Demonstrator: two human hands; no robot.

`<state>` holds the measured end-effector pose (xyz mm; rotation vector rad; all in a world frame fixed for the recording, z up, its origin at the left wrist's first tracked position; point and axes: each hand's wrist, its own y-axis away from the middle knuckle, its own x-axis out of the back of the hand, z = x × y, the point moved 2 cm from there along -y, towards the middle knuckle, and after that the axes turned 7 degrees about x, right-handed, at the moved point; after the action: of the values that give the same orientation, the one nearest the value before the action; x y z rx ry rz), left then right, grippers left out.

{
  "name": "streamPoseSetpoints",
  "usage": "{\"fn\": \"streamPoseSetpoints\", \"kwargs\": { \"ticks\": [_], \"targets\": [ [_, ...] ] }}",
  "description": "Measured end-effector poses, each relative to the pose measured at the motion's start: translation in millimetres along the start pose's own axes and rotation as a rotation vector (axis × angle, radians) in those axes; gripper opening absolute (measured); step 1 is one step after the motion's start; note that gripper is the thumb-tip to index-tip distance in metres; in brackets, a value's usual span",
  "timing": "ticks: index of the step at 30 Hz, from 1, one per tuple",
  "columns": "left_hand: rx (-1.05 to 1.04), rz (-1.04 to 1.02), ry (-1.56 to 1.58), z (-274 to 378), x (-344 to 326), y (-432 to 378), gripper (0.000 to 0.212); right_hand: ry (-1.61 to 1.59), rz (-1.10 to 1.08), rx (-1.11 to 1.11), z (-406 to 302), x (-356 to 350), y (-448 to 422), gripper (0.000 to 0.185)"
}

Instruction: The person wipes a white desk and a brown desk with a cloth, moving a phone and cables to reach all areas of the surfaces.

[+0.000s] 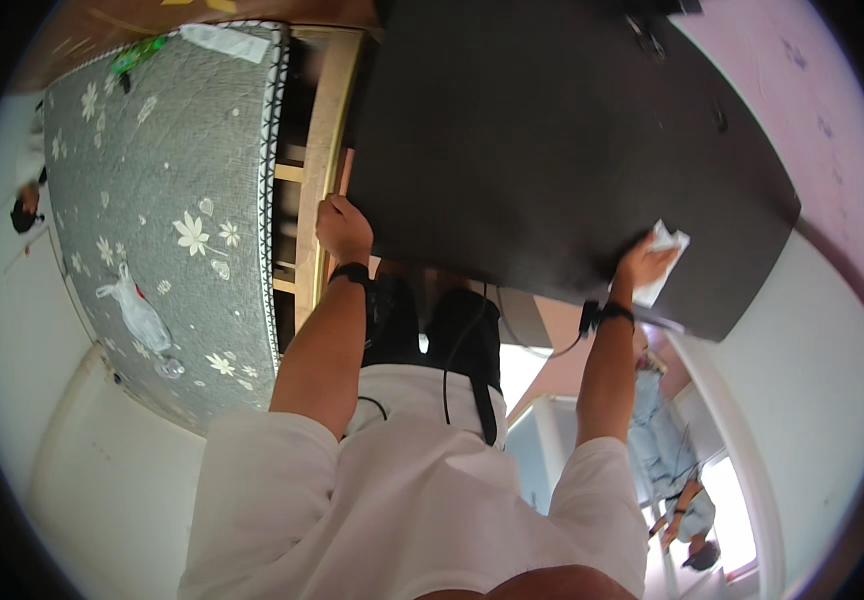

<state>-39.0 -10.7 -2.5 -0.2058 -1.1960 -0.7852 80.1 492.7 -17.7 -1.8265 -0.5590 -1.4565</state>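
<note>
Before me lies a large flat dark tabletop (522, 150). My right hand (646, 262) holds a white tissue or cloth (664, 274) against its surface, close to the near right edge. My left hand (346, 225) is closed around the edge of the wooden bed frame (325, 142), just left of the tabletop's near left corner; its fingertips are partly hidden. Both wrists wear black bands.
At left, a grey floral mattress (199, 165) carries a green plastic bottle (138, 54), a white plastic bag (141, 311) and a white strip-like item (226, 43). Cables (469, 330) hang by my legs. One person is beyond the doorway at lower right, another at far left.
</note>
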Motion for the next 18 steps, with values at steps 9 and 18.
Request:
{"fn": "streamPoseSetpoints", "kwargs": {
  "ticks": [9,18],
  "targets": [
    [-0.058,-0.106,-0.004,1.6,4.1,1.5,0.027,0.022,-0.264,0.201,-154.7,13.6,19.1,0.069],
    [-0.100,-0.033,0.012,-1.6,2.5,-1.2,0.025,-0.394,-0.427,1.069,-437.3,21.3,79.4,0.053]
  ]
}}
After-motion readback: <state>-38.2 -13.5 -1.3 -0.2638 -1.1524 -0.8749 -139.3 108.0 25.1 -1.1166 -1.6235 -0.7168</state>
